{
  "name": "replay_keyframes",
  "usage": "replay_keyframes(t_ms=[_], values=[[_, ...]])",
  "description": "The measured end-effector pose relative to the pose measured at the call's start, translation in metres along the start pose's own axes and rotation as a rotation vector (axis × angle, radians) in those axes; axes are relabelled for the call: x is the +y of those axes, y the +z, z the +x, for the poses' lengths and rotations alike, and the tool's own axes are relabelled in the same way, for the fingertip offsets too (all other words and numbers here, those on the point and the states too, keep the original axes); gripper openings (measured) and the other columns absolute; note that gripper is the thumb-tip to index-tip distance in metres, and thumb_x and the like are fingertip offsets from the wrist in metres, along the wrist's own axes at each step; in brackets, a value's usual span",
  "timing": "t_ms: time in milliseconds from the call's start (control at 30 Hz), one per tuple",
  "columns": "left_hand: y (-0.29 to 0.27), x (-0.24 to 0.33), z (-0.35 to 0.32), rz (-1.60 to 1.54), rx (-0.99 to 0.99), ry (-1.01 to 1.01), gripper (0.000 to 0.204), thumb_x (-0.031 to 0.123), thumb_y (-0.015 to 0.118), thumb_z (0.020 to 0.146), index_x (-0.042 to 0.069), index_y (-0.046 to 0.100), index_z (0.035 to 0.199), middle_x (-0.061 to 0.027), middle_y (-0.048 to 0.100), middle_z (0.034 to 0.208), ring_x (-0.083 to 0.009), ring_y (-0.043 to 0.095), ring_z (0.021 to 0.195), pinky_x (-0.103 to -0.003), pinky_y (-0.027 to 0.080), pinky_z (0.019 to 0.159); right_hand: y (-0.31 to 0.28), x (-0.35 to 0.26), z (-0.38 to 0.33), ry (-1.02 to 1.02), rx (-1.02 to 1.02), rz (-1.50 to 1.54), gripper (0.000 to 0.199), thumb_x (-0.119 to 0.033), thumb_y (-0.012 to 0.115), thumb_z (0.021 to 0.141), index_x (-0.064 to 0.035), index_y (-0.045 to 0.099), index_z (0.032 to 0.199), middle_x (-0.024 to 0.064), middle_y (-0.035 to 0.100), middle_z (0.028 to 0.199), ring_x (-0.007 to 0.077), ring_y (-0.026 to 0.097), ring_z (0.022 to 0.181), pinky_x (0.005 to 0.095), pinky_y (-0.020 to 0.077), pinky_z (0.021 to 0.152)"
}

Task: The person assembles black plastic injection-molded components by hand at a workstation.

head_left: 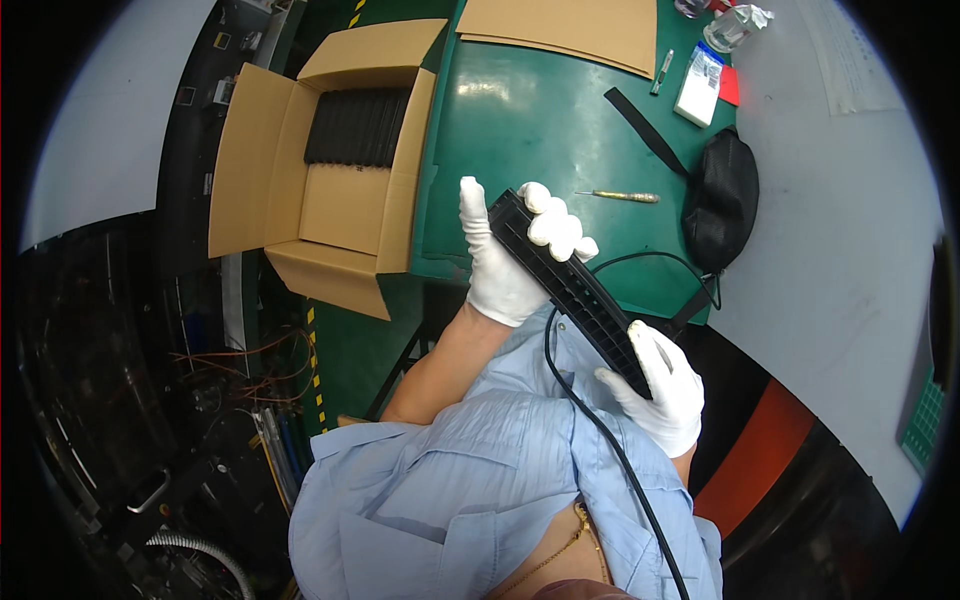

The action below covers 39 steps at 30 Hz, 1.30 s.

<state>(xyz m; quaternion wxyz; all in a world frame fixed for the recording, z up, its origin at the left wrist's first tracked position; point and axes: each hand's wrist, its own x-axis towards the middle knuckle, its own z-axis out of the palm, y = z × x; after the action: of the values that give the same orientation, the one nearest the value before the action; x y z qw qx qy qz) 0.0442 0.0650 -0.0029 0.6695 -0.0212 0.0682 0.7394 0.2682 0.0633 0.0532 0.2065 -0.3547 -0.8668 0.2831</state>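
A long black ribbed plastic part slants between my hands, from upper left to lower right, above the table's near edge. White-gloved, my left hand wraps its fingers over the upper end, with the thumb standing up away from it. My right hand, also gloved in white, grips the lower end between thumb and fingers. The part's open side shows a row of small cells. To the left stands an open cardboard box with several similar black parts lined up at its far end.
On the green table lie a thin screwdriver-like tool, a black pouch with a strap, and flat cardboard sheets. A white packet, a pen and a glass jar are far right. A black cable crosses my front.
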Motion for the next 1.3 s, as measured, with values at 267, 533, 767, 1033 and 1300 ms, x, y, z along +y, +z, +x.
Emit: replay_keyframes(t_ms=[267, 533, 767, 1033, 1300], values=[[0.001, 0.002, 0.001, 0.007, 0.127, 0.069, 0.078, 0.086, 0.046, 0.079, 0.01, 0.059, 0.092, 0.0006, 0.05, 0.071, -0.0174, 0.049, 0.068, -0.036, 0.04, 0.078, 0.01, 0.01, 0.005, 0.084, -0.126, 0.037, 0.068, -0.03, 0.086, 0.074, -0.0098, 0.06, 0.133, 0.0128, 0.068, 0.116, 0.028, 0.071, 0.093, 0.0337, 0.0592, 0.076], [0.003, 0.0, 0.001, 0.052, 0.053, 0.079, 0.071, 0.083, 0.043, 0.085, 0.013, 0.055, 0.087, 0.0013, 0.048, 0.068, -0.0161, 0.047, 0.066, -0.035, 0.038, 0.074, 0.008, 0.015, 0.006, -0.033, -0.065, -0.012, 0.063, -0.025, 0.088, 0.071, -0.0094, 0.064, 0.127, 0.0112, 0.069, 0.111, 0.0257, 0.072, 0.087, 0.032, 0.0591, 0.07], [0.004, -0.01, 0.009, 0.005, 0.008, 0.039, 0.067, 0.08, 0.042, 0.088, 0.014, 0.054, 0.083, 0.0025, 0.046, 0.065, -0.015, 0.046, 0.064, -0.034, 0.037, 0.071, 0.002, 0.017, 0.004, -0.038, -0.007, -0.03, 0.053, -0.018, 0.089, 0.067, -0.007, 0.069, 0.114, 0.0114, 0.071, 0.103, 0.0257, 0.072, 0.08, 0.0311, 0.0588, 0.066], [0.0, -0.014, 0.017, 0.008, 0.122, -0.042, 0.078, 0.084, 0.042, 0.084, 0.01, 0.063, 0.091, -0.0024, 0.056, 0.072, -0.0223, 0.058, 0.072, -0.042, 0.049, 0.081, 0.005, 0.022, -0.006, 0.069, 0.008, 0.036, 0.062, -0.021, 0.09, 0.068, -0.0053, 0.066, 0.123, 0.0142, 0.07, 0.107, 0.0262, 0.073, 0.083, 0.0323, 0.0592, 0.07], [0.005, -0.011, 0.02, 0.133, 0.369, -0.088, 0.078, 0.079, 0.042, 0.088, 0.004, 0.062, 0.094, -0.0081, 0.061, 0.078, -0.0243, 0.063, 0.076, -0.04, 0.054, 0.078, 0.0, 0.021, -0.009, 0.372, -0.175, 0.274, 0.082, -0.026, 0.089, 0.07, -0.0014, 0.053, 0.14, 0.0186, 0.07, 0.112, 0.0239, 0.072, 0.097, 0.0301, 0.0562, 0.084]])
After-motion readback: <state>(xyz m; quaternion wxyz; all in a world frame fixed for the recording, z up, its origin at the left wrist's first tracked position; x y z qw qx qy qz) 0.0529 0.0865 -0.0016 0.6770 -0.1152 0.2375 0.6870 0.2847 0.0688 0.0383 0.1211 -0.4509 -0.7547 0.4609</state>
